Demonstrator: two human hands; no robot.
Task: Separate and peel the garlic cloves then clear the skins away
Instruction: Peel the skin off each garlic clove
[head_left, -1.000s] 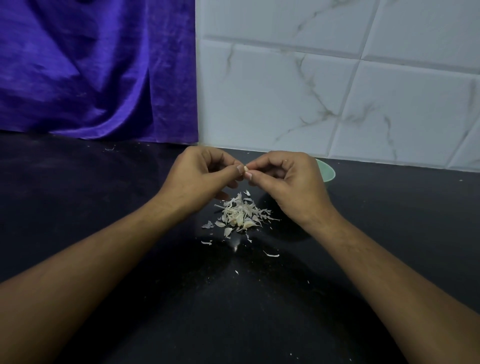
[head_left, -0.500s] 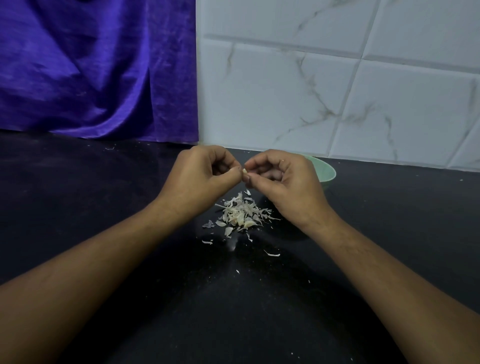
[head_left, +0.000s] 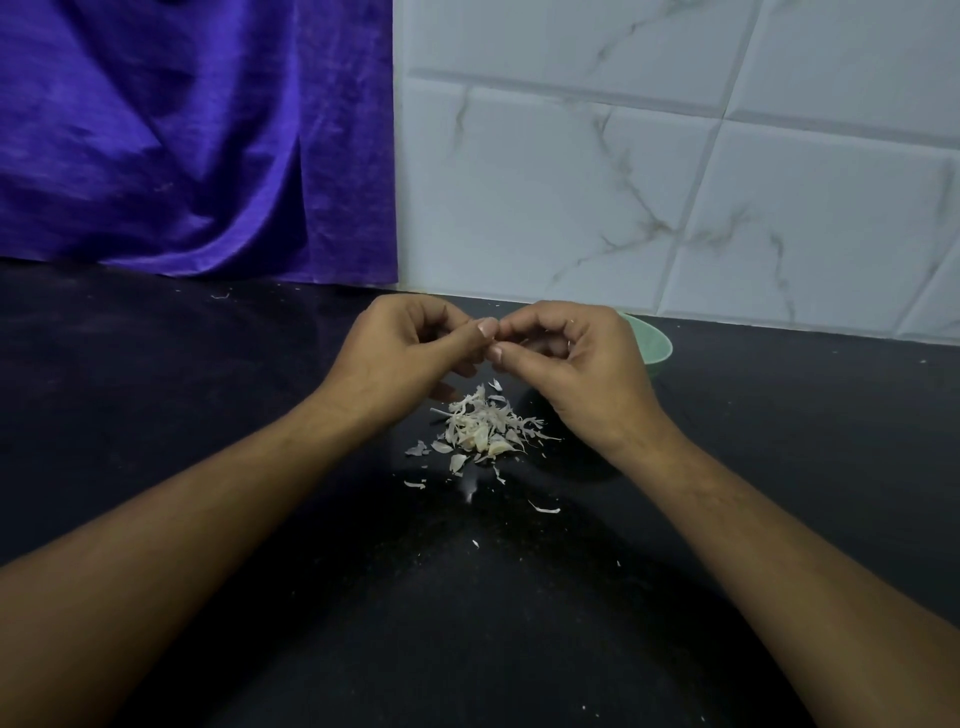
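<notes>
My left hand and my right hand meet fingertip to fingertip above the black counter. Together they pinch a small garlic clove, almost wholly hidden between thumbs and forefingers. Just below the hands lies a pile of papery white garlic skins with a few cloves mixed in. Loose skin scraps are scattered nearer to me.
A pale green bowl stands behind my right hand, mostly hidden by it. A purple cloth hangs at the back left and a white marbled tile wall rises at the back right.
Both hands have stayed in place over the pile. The fingertips have closed tighter, so the bit of clove that showed earlier is now nearly covered.
</notes>
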